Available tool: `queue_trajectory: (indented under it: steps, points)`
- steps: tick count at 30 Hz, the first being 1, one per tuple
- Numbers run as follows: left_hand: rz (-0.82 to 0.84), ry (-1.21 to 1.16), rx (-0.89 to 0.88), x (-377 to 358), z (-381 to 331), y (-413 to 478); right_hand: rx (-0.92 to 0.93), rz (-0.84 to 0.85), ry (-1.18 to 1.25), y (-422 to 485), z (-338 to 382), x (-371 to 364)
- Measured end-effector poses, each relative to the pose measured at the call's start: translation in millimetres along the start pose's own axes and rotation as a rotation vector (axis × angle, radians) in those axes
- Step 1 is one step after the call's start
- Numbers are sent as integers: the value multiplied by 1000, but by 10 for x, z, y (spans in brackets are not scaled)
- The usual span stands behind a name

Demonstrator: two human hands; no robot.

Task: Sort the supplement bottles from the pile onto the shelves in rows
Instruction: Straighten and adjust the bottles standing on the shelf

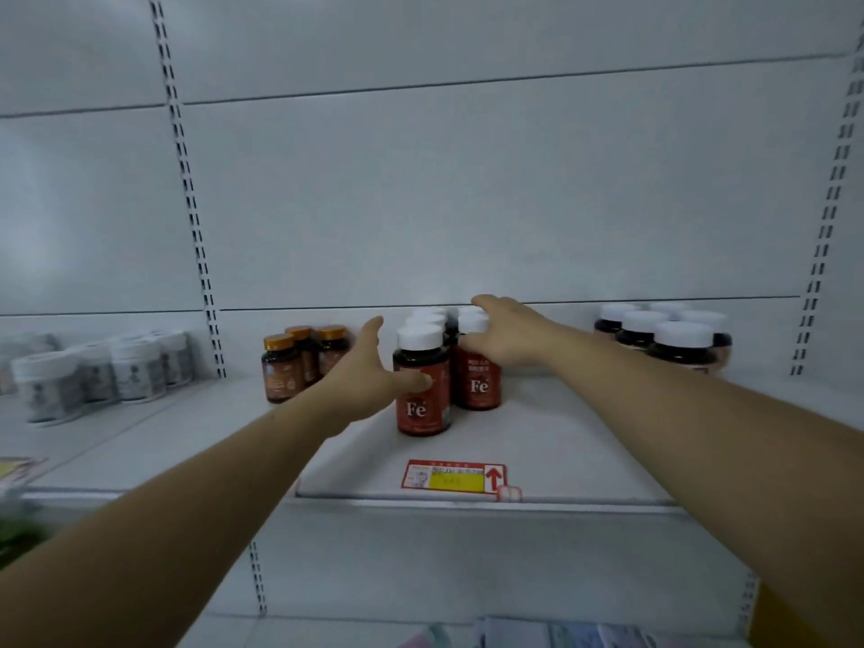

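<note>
A red-bordered price tag [452, 477] with a yellow patch and a red arrow lies flat near the front lip of the shelf [584, 441], a small clear clip [508, 493] at its right corner. Slotted uprights [187, 180] flank the pale grey back panel [467, 189]. Below, blurred, sit pastel packets [561, 636] and something yellow [771, 615].

Rear Fe bottles [428, 315] show only caps; the left jars [46, 385] blur.

Centre frame: two rows of red Fe bottles [423, 390] with white caps on the white shelf [584, 437]. Left hand [369, 367] is flat against the front bottle, thumb across its label. Right hand [509, 334] is spread over the right row's caps. Orange-capped bottles [304, 357] stand left of centre, dark white-lidded jars [664, 339] at right, and a price tag [453, 477] lower centre.
</note>
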State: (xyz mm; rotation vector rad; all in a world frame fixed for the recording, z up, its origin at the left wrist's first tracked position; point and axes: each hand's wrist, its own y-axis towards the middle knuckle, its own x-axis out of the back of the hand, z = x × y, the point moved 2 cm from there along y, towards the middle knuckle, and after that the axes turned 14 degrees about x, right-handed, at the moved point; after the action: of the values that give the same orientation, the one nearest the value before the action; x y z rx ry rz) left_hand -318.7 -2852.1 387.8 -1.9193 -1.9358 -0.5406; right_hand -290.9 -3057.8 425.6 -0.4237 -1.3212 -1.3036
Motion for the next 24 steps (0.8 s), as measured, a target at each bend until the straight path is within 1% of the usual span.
queue_trajectory:
  steps: [4, 7, 9, 11, 14, 18, 24]
  points:
    - [217, -203, 23, -95, -37, 124, -20, 3, 84, -6, -21, -75]
    - [337, -235, -49, -162, -63, 150, -13, -13, 117, 27, -84, -83]
    - [375, -233, -91, -199, -71, 150, -12, -9, 141, 66, -145, -85]
    - [389, -221, -124, -225, -79, 159, -32, 19, 146, 86, -198, -91]
    - [389, -217, -121, -256, -47, 189, -51, 20, 175, 92, -261, -104]
    - [325, -220, -116, -263, -16, 210, -31, -10, 175, 81, -311, -117]
    - [215, -281, -179, -364, -30, 147, 27, -23, 166, 89, -315, -185]
